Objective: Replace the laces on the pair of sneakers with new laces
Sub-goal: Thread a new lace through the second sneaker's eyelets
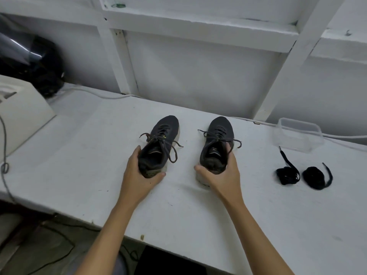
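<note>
Over at the far left edge of the frame a cream-coloured machine point(21, 112) sits on the white table point(85, 155), with a glossy black helmet point(35, 62) behind it in the upper left and a grey cable point(5, 165) dangling down the table's side. Moving toward the middle, the left hand point(139, 175) grips the heel of the left sneaker point(158, 143), fingers curled round one side and thumb round the other. Just beside it, toes pointing the same way, the right sneaker point(216, 143) has its heel held by the right hand point(220, 175), thumb on the inner side, fingers wrapped over the outer collar. Both shoes carry their old laces (tied, ends splayed loosely). Further right lie two coiled black new laces point(303, 173), apart from the shoes, and above them a clear plastic container point(297, 135) stands near the wall.
</note>
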